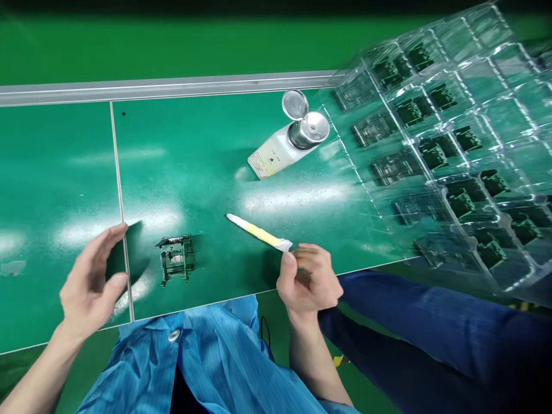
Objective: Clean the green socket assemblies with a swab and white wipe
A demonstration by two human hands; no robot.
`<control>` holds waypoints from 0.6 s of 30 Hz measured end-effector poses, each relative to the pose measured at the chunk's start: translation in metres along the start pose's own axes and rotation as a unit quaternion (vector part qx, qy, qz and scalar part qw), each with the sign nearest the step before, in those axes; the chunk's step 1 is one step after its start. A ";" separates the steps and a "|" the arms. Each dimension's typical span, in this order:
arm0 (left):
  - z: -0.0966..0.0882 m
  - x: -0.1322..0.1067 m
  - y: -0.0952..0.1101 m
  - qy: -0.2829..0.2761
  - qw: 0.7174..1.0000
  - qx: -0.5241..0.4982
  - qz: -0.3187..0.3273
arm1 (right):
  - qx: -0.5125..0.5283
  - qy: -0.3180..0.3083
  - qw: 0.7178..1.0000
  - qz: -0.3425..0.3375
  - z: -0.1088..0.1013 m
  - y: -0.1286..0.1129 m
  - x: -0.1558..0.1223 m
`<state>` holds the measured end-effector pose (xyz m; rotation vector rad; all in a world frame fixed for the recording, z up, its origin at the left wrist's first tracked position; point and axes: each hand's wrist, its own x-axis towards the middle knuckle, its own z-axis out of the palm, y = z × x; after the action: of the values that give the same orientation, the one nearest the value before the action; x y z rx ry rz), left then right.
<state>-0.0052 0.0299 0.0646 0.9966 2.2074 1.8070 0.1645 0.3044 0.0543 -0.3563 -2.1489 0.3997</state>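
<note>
My left hand (pixel 92 282) is held with its thumb apart from its fingers, at the left of the small device, and nothing is in it. The device (pixel 176 259) is a small dark open-frame mechanism with circuit-board parts, lying on the green table. My right hand (pixel 309 279) is loosely curled near the table's front edge, with a gap between thumb and fingers and nothing visible in it. Just beyond its thumb is the end of a slim white stick (pixel 257 232) with a yellow middle and a clear, film-like end. Whether the hand touches the stick I cannot tell.
A white bottle (pixel 278 150) with a metal top and raised round lid stands farther back. Clear plastic compartment trays (pixel 405 138) at the right hold several similar mechanisms. A metal rail (pixel 181 87) borders the table's back. Another person's dark-clothed legs (pixel 422 322) are at lower right.
</note>
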 end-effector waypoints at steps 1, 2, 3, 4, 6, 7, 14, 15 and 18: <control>-0.003 0.004 -0.003 0.026 1.000 0.004 0.010 | -0.021 -0.003 1.000 0.011 0.000 0.005 0.000; -0.006 0.009 -0.006 0.051 0.998 0.018 0.016 | -0.040 -0.017 0.999 0.022 0.000 0.009 -0.001; -0.009 0.014 -0.008 0.075 0.996 0.035 0.015 | -0.053 -0.041 0.997 0.033 0.001 0.012 -0.001; -0.010 0.019 -0.010 0.096 0.994 0.048 0.011 | -0.061 -0.070 0.995 0.041 0.002 0.014 -0.002; -0.011 0.026 -0.014 0.124 0.991 0.056 -0.005 | -0.066 -0.125 0.989 0.039 0.004 0.014 -0.002; -0.011 0.028 -0.015 0.130 0.990 0.056 -0.011 | -0.069 -0.149 0.986 0.031 0.006 0.013 -0.001; -0.007 0.028 -0.010 0.159 0.983 0.076 -0.057 | -0.083 -0.200 0.976 0.021 0.009 0.009 0.003; -0.006 0.027 -0.009 0.163 0.982 0.072 -0.066 | -0.081 -0.199 0.976 0.023 0.009 0.010 0.004; -0.006 0.027 -0.007 0.167 0.981 0.066 -0.076 | -0.076 -0.199 0.977 0.029 0.008 0.011 0.004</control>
<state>-0.0322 0.0399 0.0679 0.5529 2.5450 1.8951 0.1567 0.3143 0.0482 -0.4557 -2.5745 0.3636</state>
